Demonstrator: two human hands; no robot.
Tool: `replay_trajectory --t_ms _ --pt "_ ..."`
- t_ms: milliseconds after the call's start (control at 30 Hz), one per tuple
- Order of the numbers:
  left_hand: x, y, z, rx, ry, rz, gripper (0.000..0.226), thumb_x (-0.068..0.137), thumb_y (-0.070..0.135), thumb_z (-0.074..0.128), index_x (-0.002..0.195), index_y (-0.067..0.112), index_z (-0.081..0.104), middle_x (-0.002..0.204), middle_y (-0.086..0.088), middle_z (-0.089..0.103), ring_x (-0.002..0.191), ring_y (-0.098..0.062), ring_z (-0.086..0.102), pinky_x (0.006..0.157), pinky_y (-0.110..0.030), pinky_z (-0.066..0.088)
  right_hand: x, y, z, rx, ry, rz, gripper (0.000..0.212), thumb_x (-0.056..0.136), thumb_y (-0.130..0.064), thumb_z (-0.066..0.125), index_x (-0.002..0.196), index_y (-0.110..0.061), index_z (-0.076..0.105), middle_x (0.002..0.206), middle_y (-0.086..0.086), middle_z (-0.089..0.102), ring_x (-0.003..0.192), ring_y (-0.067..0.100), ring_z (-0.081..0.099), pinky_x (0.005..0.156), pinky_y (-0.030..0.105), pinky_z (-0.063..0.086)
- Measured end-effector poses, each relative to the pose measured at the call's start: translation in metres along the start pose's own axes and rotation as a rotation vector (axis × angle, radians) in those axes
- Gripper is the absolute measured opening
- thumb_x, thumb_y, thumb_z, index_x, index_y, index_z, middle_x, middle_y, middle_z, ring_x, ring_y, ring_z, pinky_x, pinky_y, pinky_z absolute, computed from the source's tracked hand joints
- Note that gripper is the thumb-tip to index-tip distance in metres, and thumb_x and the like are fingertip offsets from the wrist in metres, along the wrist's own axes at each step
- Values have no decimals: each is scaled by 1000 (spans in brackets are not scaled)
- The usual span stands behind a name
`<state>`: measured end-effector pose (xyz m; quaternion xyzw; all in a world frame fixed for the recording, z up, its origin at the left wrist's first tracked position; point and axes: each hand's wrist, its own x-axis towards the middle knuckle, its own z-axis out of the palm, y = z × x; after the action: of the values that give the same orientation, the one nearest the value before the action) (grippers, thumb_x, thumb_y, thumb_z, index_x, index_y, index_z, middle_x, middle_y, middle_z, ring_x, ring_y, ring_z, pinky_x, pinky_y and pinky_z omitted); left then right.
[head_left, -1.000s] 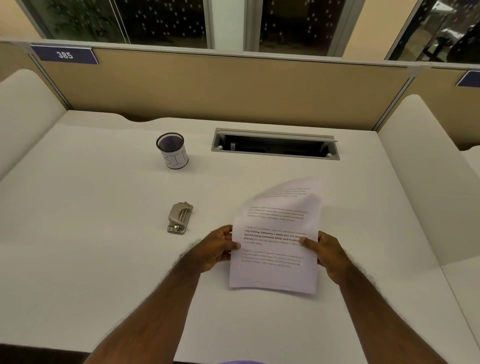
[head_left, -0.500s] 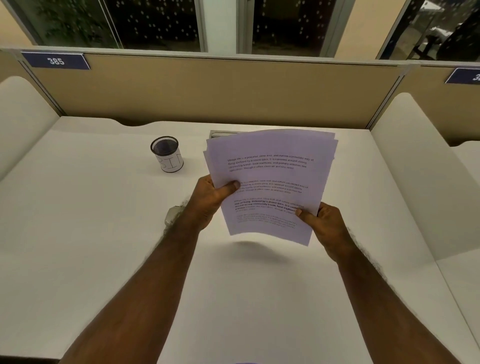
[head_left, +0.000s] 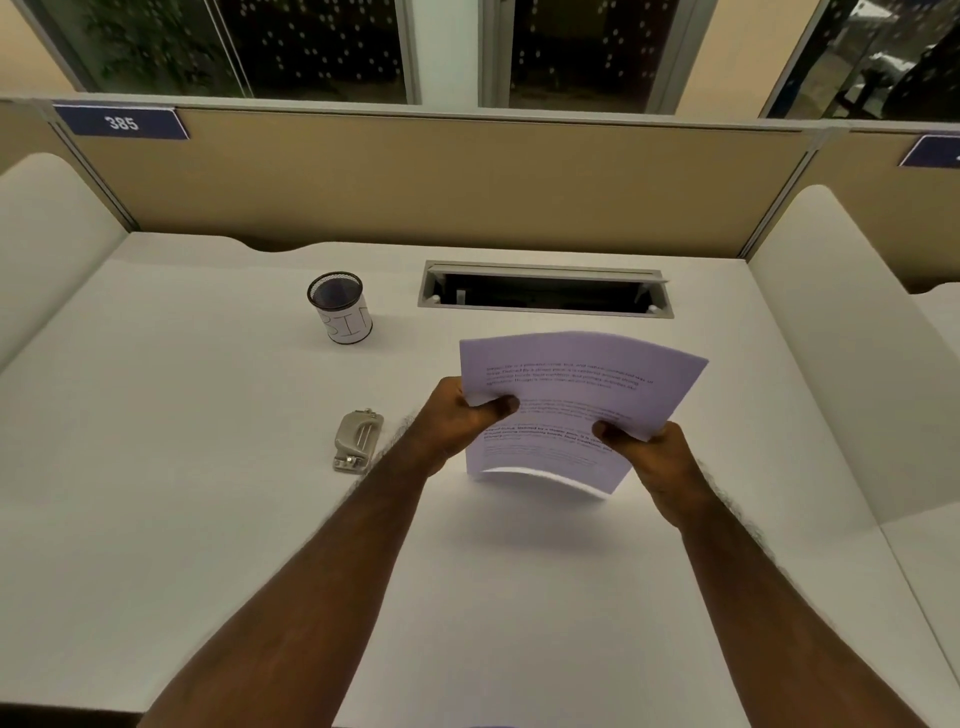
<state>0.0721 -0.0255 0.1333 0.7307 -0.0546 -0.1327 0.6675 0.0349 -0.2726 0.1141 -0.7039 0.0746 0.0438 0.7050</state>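
We see warm, rather dim indoor light from above; the windows (head_left: 311, 47) are dark, dotted with small reflections. The sheets (head_left: 571, 384) throw a soft shadow onto the desk (head_left: 156, 467) beneath them. Their print looks blurred. Our wide lens bends the partition (head_left: 415, 176) towards the edges.

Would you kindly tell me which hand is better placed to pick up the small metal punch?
Left. The left hand pinches the sheets on the side nearest the punch, which lies on the desk just left of it; the right hand grips the far edge and would have to cross over.
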Motion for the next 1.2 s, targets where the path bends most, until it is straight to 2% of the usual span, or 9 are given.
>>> replay_trajectory --t_ms 300,400,533,633,767,833,933,1033,1200 --pt "-3 -13 0 -42 -3 -42 31 88 25 69 119 20 66 117 -9 70 108 -28 66 94 -49 55 2 12 5 -7 27 29 27 78 -14 76 102 -26 71 108 4 74 102 26 69 87 40 56" --pt "-4 -11 0 -64 24 -19 21 84 33 70 104 39 70 109 1 74 101 -21 69 86 -37 59 4 10 4 -16 21 6 26 78 -18 77 98 -34 73 103 -3 76 96 17 71 82 33 57" --pt "-2 -24 2 -28 26 -34 18 91 29 63 109 33 67 109 -1 73 100 -21 69 84 -36 60 5 18 2 -62 28 50 23 78 -22 77 98 -32 72 105 -2 75 101 24 69 87 39 57" --pt "-1 -31 2 -98 140 -69 21 92 25 62 111 18 69 105 -6 74 98 -28 71 79 -40 61 3 28 2 -172 101 72 50 78 -31 77 125 -29 61 127 -4 64 119 22 60 98 41 50" --pt "-1 -38 0 -545 280 -137 26 91 15 63 117 14 66 103 -4 76 96 -23 72 68 -33 59 -8 45 1 -20 314 317 95 79 -38 75 152 -29 16 155 3 32 136 25 42 106 44 40" --pt "-5 -43 4 -712 285 -195 31 91 12 62 121 19 63 107 -2 76 98 -19 72 70 -33 60 -14 55 1 258 203 461 86 81 -39 71 151 -27 23 147 7 46 126 31 52 102 51 44" --pt "-12 -55 12 -777 225 -230 34 92 8 59 124 23 60 112 -2 75 103 -19 71 73 -33 60 -19 58 6 462 55 438 46 88 -22 64 132 -24 53 127 10 65 109 30 63 89 49 55" --pt "-14 -57 6 -793 220 -292 34 91 5 59 124 13 60 109 -6 75 96 -21 73 70 -33 61 -17 57 5 388 92 336 31 91 -6 58 118 -22 59 125 13 65 105 28 64 82 43 59" --pt "-6 -44 -51 -799 229 -301 22 90 15 59 108 7 67 102 -10 75 90 -24 72 73 -37 61 -15 36 -18 202 115 207 25 91 -4 58 111 -18 63 120 17 66 107 33 65 82 40 60"
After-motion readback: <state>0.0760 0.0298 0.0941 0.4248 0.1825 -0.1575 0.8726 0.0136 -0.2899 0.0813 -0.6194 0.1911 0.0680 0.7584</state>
